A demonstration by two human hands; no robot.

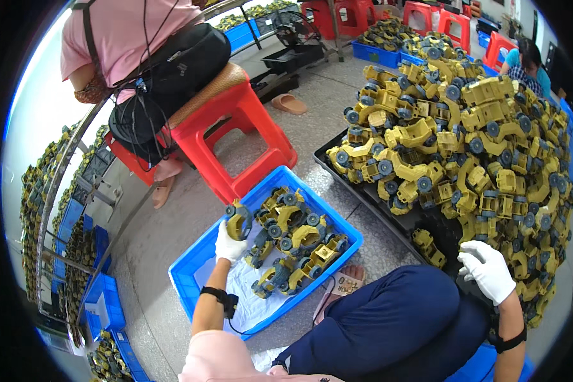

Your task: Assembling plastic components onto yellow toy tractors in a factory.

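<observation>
My left hand (230, 242), in a white glove, grips a yellow toy vehicle part (239, 220) with grey wheels and holds it over the blue plastic bin (191, 270). Several similar yellow and olive toy vehicles (296, 240) lie in that bin. My right hand (487, 269), also gloved in white, rests with bent fingers on the lower edge of a big heap of yellow toy vehicles (465, 146) stacked on a black tray (369, 191); whether it grips one cannot be seen. My dark blue trouser leg (395, 325) lies between the two hands.
A person in a pink top sits on a red stool (235, 137) just beyond the bin, back turned. More blue bins (102, 305) of parts line the left side. Red stools (455, 22) and another seated person (528, 67) are at the far right. A sandal (290, 103) lies on the concrete floor.
</observation>
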